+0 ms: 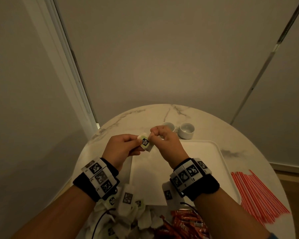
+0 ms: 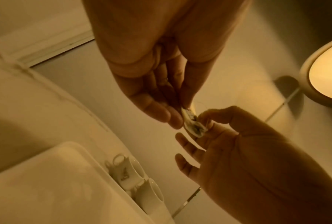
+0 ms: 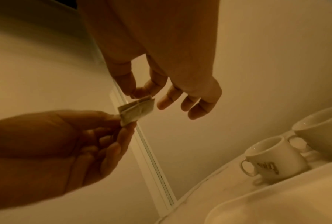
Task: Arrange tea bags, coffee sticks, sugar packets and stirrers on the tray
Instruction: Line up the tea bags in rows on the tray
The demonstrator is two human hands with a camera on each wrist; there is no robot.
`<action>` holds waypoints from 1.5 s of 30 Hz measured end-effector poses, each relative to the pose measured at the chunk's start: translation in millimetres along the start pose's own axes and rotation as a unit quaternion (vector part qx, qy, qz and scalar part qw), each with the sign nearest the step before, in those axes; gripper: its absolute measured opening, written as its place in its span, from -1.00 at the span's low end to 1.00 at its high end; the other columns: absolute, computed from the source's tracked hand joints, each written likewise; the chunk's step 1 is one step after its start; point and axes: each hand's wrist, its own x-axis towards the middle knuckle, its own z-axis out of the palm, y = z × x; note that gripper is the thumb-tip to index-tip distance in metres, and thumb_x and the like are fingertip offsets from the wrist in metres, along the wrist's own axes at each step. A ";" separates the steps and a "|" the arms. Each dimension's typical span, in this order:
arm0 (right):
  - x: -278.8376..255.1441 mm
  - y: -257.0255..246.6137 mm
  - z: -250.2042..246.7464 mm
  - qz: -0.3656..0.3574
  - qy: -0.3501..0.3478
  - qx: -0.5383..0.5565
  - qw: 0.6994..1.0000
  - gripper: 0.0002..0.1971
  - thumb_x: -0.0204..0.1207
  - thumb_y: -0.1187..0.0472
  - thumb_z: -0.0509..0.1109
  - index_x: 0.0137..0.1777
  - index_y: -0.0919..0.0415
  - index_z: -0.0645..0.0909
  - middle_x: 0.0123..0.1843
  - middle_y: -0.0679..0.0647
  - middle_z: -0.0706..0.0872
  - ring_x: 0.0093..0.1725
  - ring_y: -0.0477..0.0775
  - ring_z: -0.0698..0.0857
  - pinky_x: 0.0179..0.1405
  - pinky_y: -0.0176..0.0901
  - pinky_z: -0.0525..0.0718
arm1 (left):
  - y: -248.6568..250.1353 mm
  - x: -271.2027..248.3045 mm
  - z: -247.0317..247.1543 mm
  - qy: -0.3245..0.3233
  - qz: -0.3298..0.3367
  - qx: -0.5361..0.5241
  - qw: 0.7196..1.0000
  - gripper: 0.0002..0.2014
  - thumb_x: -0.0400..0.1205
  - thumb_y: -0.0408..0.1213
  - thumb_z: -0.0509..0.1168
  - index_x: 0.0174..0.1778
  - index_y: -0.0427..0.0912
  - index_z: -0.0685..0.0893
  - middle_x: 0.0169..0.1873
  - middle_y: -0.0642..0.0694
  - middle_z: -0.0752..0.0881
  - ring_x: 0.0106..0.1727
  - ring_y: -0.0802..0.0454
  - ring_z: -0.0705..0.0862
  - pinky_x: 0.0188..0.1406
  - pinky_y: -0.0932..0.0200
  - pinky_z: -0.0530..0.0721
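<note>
I hold one small tea bag (image 1: 145, 143) with a dark label in the air over the white tray (image 1: 200, 171). My left hand (image 1: 139, 144) grips its left side between thumb and fingers. My right hand (image 1: 151, 134) pinches its upper right corner with thumb and forefinger, while its other fingers hang loose. In the left wrist view the tea bag (image 2: 192, 123) is edge-on between both hands. In the right wrist view the tea bag (image 3: 136, 110) looks folded. A heap of tea bags (image 1: 128, 213) and red coffee sticks (image 1: 185, 223) lie at the table's near edge, and red-striped stirrers (image 1: 259, 195) at the right.
Two white cups (image 1: 186, 129) stand just behind the tray's far edge on the round marble table (image 1: 145, 116). Walls enclose the table at the back, and a door frame (image 1: 72, 69) runs down at the left. Cables trail from my wrist bands over the heap.
</note>
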 end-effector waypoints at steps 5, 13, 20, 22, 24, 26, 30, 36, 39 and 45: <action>-2.8 1.0 6.2 -0.007 -0.026 -0.018 0.999 -0.89 0.37 0.08 0.48 -0.37 -0.06 0.67 0.15 -0.14 0.60 0.30 0.02 0.54 0.34 0.07 0.54 | 2.3 -0.4 1.7 -0.006 0.075 0.122 0.990 -0.89 0.57 -0.43 0.39 -0.22 -0.22 0.80 -0.41 -0.12 0.80 -0.35 0.06 0.77 -0.28 0.17 0.72; -10.9 1.5 -1.2 -0.056 -0.026 -0.163 0.985 -0.88 0.45 0.18 0.46 -0.31 0.08 0.71 0.10 -0.13 0.59 0.17 -0.18 0.48 0.08 -0.43 0.38 | 1.7 4.2 1.8 0.013 0.042 0.056 0.997 -0.92 0.57 -0.41 0.40 -0.17 -0.34 0.77 -0.33 -0.27 0.80 -0.32 -0.04 0.76 -0.28 0.13 0.73; -3.4 5.3 1.1 0.015 -0.005 -0.016 1.000 -0.84 0.43 0.41 0.42 -0.17 0.14 0.54 -0.20 0.32 0.70 -0.29 0.06 0.60 -0.19 0.10 0.67 | -3.1 9.8 2.2 0.004 0.028 0.056 0.998 -0.89 0.60 -0.35 0.37 -0.15 -0.25 0.81 -0.32 -0.17 0.81 -0.32 0.03 0.74 -0.47 0.22 0.55; -2.6 7.0 2.9 -0.004 -0.001 -0.022 1.000 -0.85 0.45 0.35 0.45 -0.13 0.13 0.54 -0.21 0.15 0.68 -0.29 -0.04 0.60 -0.22 -0.08 0.65 | -4.1 11.1 3.1 0.005 0.030 0.050 0.998 -0.88 0.60 -0.38 0.37 -0.17 -0.26 0.81 -0.36 -0.16 0.79 -0.36 0.02 0.71 -0.52 0.22 0.50; -1.4 8.0 4.1 -0.026 0.012 -0.043 0.999 -0.90 0.47 0.24 0.47 -0.10 0.14 0.58 -0.15 0.03 0.70 -0.26 -0.17 0.64 -0.23 -0.31 0.63 | -4.6 12.0 4.1 0.003 0.033 0.055 0.998 -0.88 0.61 -0.40 0.35 -0.16 -0.29 0.81 -0.32 -0.21 0.80 -0.35 0.00 0.72 -0.52 0.21 0.54; 1.1 10.6 4.0 -0.054 0.029 -0.104 0.993 -0.92 0.49 0.17 0.46 -0.15 0.12 0.60 -0.11 -0.02 0.69 -0.16 -0.20 0.64 -0.17 -0.39 0.60 | -5.5 13.2 4.8 -0.002 0.037 0.055 0.998 -0.86 0.62 -0.41 0.34 -0.16 -0.32 0.81 -0.29 -0.25 0.81 -0.34 -0.02 0.75 -0.50 0.20 0.59; 7.5 14.6 2.4 -0.064 0.019 -0.157 0.985 -0.90 0.48 0.18 0.46 -0.23 0.12 0.61 -0.05 -0.04 0.62 -0.06 -0.16 0.58 -0.07 -0.40 0.52 | -9.3 16.3 3.1 -0.012 0.027 0.034 0.999 -0.84 0.63 -0.39 0.33 -0.11 -0.37 0.80 -0.27 -0.32 0.80 -0.33 -0.07 0.76 -0.47 0.19 0.65; 15.6 23.2 -3.9 -0.004 -0.073 0.032 0.997 -0.90 0.47 0.28 0.44 -0.26 0.21 0.63 0.14 0.01 0.63 0.12 0.03 0.62 0.08 -0.13 0.62 | -12.6 18.3 -4.0 -0.032 -0.016 -0.042 0.998 -0.82 0.64 -0.45 0.26 -0.03 -0.50 0.73 -0.21 -0.46 0.76 -0.34 -0.13 0.74 -0.49 0.18 0.66; 15.8 23.5 -5.9 0.012 -0.117 0.133 0.984 -0.92 0.44 0.30 0.40 -0.25 0.29 0.62 0.15 0.03 0.60 0.06 0.06 0.62 -0.10 -0.23 0.62 | -10.9 17.5 -6.3 -0.063 -0.018 -0.071 0.995 -0.82 0.64 -0.48 0.22 -0.05 -0.52 0.70 -0.22 -0.45 0.75 -0.34 -0.13 0.74 -0.49 0.18 0.66; 15.9 23.7 -8.9 0.017 -0.166 0.199 0.966 -0.84 0.41 0.28 0.35 -0.11 0.40 0.59 0.18 0.04 0.55 -0.03 -0.02 0.63 -0.13 -0.23 0.63 | -7.3 17.3 -7.7 -0.105 -0.013 -0.070 0.992 -0.78 0.66 -0.50 0.16 -0.05 -0.55 0.69 -0.25 -0.42 0.75 -0.36 -0.12 0.73 -0.49 0.19 0.67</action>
